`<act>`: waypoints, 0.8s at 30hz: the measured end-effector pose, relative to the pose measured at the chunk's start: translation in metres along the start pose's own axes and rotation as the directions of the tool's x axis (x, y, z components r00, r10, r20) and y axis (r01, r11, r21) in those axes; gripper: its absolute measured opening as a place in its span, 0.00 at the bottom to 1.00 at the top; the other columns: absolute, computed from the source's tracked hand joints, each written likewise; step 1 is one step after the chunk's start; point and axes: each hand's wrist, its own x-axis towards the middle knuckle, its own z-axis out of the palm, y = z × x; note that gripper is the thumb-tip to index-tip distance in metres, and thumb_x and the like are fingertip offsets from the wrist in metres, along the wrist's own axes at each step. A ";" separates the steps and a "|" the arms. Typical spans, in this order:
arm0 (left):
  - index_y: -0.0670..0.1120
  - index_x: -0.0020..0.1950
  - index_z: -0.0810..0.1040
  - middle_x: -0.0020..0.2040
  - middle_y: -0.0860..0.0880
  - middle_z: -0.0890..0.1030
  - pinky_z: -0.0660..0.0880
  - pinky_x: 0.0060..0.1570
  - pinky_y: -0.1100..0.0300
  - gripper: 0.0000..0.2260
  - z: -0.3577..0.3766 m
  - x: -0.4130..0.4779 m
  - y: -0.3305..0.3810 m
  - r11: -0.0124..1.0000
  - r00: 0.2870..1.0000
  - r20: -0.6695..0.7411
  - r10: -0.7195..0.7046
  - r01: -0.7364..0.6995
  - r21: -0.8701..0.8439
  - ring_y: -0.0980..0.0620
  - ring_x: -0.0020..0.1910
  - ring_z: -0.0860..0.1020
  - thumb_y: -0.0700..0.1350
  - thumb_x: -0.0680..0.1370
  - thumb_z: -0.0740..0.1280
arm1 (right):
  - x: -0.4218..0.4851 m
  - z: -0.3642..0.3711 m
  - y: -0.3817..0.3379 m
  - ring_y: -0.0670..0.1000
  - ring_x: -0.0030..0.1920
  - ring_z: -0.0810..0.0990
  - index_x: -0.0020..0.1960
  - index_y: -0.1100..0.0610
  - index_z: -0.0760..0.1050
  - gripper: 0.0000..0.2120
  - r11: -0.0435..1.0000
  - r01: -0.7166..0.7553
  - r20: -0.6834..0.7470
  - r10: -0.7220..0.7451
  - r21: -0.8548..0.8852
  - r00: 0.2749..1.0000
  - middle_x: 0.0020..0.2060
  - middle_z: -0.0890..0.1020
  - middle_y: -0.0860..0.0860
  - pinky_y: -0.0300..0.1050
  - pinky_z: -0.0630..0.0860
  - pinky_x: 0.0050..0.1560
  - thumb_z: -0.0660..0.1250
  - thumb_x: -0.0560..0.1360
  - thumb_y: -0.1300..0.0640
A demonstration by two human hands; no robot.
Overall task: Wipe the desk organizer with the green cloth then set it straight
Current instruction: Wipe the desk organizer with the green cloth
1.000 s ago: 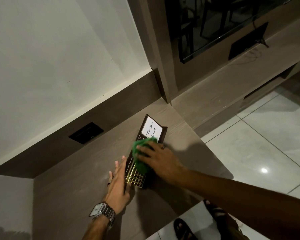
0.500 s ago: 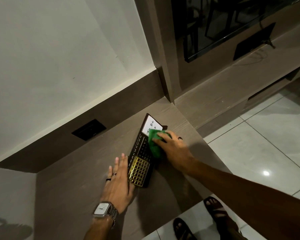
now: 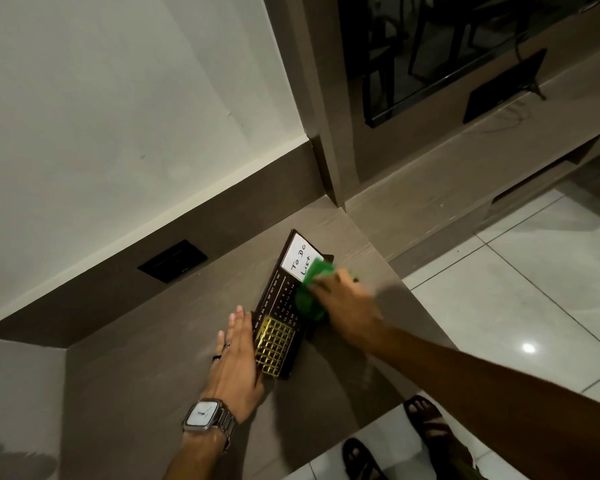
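Note:
The dark brown desk organizer (image 3: pixel 282 308) lies flat and skewed on the desk, with a white "To Do List" panel at its far end, calendar print in the middle and a gold mesh section near me. My right hand (image 3: pixel 347 308) presses the green cloth (image 3: pixel 310 296) onto the organizer's right side, just below the white panel; the hand is motion-blurred. My left hand (image 3: pixel 238 358), wearing rings and a wristwatch, lies flat against the organizer's left edge with its fingers extended.
The brown desk top (image 3: pixel 153 368) ends close behind the organizer at a low back panel with a black socket plate (image 3: pixel 173 260). A vertical partition (image 3: pixel 326 133) rises at the right rear. The desk's front edge drops to a tiled floor (image 3: pixel 499 306), where my sandalled feet show.
My right hand has swept the green cloth from the organizer's middle toward its far end, then partly back down. My left hand has stayed against the organizer's left edge.

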 end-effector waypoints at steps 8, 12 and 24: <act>0.51 0.72 0.27 0.76 0.48 0.35 0.37 0.74 0.49 0.53 0.000 0.000 0.001 1.000 0.999 0.045 0.004 -0.003 -0.025 0.50 0.75 0.36 0.41 0.69 0.70 | 0.001 -0.014 -0.001 0.56 0.60 0.70 0.65 0.50 0.72 0.26 0.990 0.132 0.167 -0.140 0.058 0.976 0.62 0.76 0.52 0.53 0.76 0.50 0.74 0.69 0.58; 0.53 0.70 0.27 0.76 0.48 0.35 0.36 0.74 0.49 0.52 0.001 0.000 0.001 0.998 0.999 0.053 0.000 0.003 -0.058 0.50 0.75 0.35 0.41 0.69 0.70 | 0.037 -0.041 0.010 0.48 0.48 0.69 0.61 0.51 0.74 0.21 0.988 -0.156 0.217 0.156 -0.020 0.964 0.53 0.76 0.53 0.47 0.74 0.48 0.75 0.70 0.58; 0.53 0.71 0.26 0.76 0.49 0.34 0.37 0.74 0.49 0.53 0.001 0.001 0.000 0.999 0.998 0.054 -0.038 0.040 -0.029 0.51 0.75 0.36 0.41 0.69 0.70 | -0.011 -0.041 -0.034 0.54 0.59 0.73 0.66 0.53 0.72 0.24 0.863 0.002 0.441 -0.259 0.505 0.859 0.61 0.77 0.53 0.50 0.72 0.60 0.67 0.72 0.66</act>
